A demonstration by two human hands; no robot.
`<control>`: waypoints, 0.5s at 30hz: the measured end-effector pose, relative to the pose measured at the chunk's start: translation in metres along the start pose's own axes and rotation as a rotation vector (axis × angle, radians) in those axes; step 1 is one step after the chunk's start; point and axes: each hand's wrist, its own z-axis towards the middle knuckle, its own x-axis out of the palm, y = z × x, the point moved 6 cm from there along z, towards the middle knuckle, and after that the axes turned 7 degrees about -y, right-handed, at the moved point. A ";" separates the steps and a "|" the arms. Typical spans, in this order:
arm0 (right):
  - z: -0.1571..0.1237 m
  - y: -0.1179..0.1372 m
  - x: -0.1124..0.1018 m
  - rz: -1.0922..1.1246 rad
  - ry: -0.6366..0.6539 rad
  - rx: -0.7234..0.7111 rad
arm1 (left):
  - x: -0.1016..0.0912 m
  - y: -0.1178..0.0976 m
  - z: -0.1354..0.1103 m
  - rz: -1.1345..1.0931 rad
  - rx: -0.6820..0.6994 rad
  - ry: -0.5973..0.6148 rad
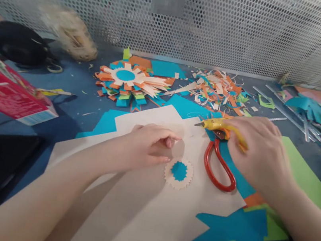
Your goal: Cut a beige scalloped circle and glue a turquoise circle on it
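Note:
My right hand [260,151] is wrapped round a yellow glue gun [218,125], whose metal tip points left over a cream paper sheet [146,215]. My left hand [152,143] rests on that sheet with its fingers curled together, just above a small scalloped cream disc with a blue jagged centre [179,173]; I cannot see anything in those fingers. Red-handled scissors [218,169] lie on the sheet between my hands, partly under the glue gun.
A layered orange, cream and blue paper flower [127,81] lies further back. Paper scraps [216,88] are piled at the back right beside clear glue sticks [285,113]. A red box [7,93] and a black object [18,43] sit left. Blue and green sheets [305,178] lie right. Perforated metal wall behind.

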 end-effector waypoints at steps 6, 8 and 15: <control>-0.009 -0.053 0.016 -0.452 0.482 0.481 | -0.002 -0.002 0.002 0.037 -0.039 0.021; -0.013 -0.057 0.025 -0.333 0.589 0.536 | -0.002 -0.003 0.002 0.011 -0.034 0.013; -0.010 -0.060 0.039 -0.078 0.498 0.484 | -0.014 -0.003 0.001 0.038 -0.100 -0.117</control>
